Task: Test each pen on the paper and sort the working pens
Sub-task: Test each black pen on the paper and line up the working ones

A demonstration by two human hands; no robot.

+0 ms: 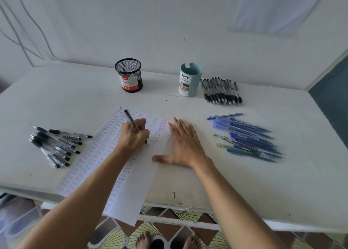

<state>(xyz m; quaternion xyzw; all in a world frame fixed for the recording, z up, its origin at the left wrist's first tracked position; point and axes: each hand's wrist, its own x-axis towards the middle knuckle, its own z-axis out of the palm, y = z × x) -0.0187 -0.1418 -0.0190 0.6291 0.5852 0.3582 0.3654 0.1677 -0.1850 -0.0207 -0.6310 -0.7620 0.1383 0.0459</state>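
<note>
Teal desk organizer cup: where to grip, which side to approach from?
Likely mid-body on the teal organizer: it stands upright and round, so fingers wrap it. Come from its left or front; the row of black pens lies close by its right side. Its rim is notched at the back, so avoid pinching there.

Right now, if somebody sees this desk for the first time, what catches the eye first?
At the centre, the left hand writes with a slim black pen on a white paper sheet full of handwriting. The right hand lies flat beside it; farther right, a heap of blue pens.
</note>
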